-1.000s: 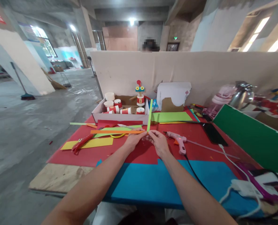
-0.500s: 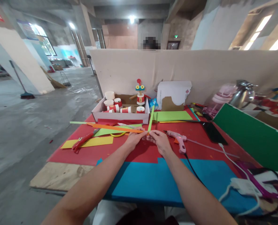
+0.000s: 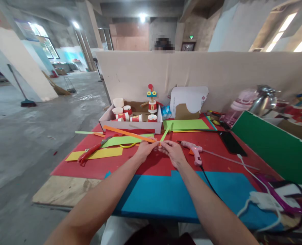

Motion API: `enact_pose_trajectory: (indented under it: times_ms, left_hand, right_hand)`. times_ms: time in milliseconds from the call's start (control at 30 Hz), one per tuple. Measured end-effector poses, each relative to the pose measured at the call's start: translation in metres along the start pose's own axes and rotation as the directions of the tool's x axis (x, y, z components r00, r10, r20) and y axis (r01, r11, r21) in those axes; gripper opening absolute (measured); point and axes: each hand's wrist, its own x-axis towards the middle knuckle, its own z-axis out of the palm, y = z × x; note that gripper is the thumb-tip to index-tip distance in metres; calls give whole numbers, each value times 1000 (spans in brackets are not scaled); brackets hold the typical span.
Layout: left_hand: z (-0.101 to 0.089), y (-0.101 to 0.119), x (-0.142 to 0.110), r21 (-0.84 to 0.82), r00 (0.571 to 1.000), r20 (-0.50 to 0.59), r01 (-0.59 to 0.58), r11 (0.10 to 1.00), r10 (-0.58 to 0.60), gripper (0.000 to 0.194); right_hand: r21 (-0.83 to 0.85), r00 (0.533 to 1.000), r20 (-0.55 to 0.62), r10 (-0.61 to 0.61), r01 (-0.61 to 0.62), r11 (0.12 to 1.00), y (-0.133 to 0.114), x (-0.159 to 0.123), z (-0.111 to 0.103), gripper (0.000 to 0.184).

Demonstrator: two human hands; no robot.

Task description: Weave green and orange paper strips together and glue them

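Observation:
My left hand (image 3: 146, 149) pinches the near end of an orange paper strip (image 3: 128, 133), which stretches away to the upper left above the table. Close beside it, my right hand (image 3: 173, 151) has its fingers closed at the lower end of a light green paper strip (image 3: 165, 134) that slants up and away. The two strips meet between my fingertips; the joint itself is mostly covered. A pink hot glue gun (image 3: 195, 151) lies just right of my right hand. Red-handled scissors (image 3: 92, 151) rest left of my left hand, over a yellow paper piece (image 3: 112, 154) and green paper (image 3: 122, 140).
Behind the hands, a shallow box (image 3: 130, 127) holds several paper cups and a cup figure (image 3: 152, 106). Green paper sheets (image 3: 189, 125), a black phone (image 3: 232, 143) and a green board (image 3: 273, 149) lie to the right. Blue sheeting (image 3: 151, 197) covers the front edge.
The orange strip's far end has lifted and swung away from the table. The green strip has tilted rightward and lower. Both hands stay nearly in place.

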Motion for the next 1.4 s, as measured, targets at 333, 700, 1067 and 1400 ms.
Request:
enact_pose_trajectory:
  times_ms: [333, 700, 1067, 1400]
  left_hand:
    - [1, 0, -1, -5, 1000, 17, -7, 1000, 8, 29]
    - [0, -1, 1, -51, 991, 128, 35, 998, -29, 34]
    - [-2, 1, 2, -9, 995, 101, 15, 1000, -14, 27]
    - [-2, 1, 2, -53, 991, 124, -39, 998, 46, 30]
  right_hand:
    - [-104, 998, 56, 0, 6, 995, 0, 1, -4, 30]
    - [-14, 994, -55, -90, 90, 996, 7, 3, 0, 30]
    - [39, 997, 71, 4, -7, 999, -4, -4, 3, 30]
    - [-10, 992, -68, -105, 105, 994, 2, -2, 5, 30]
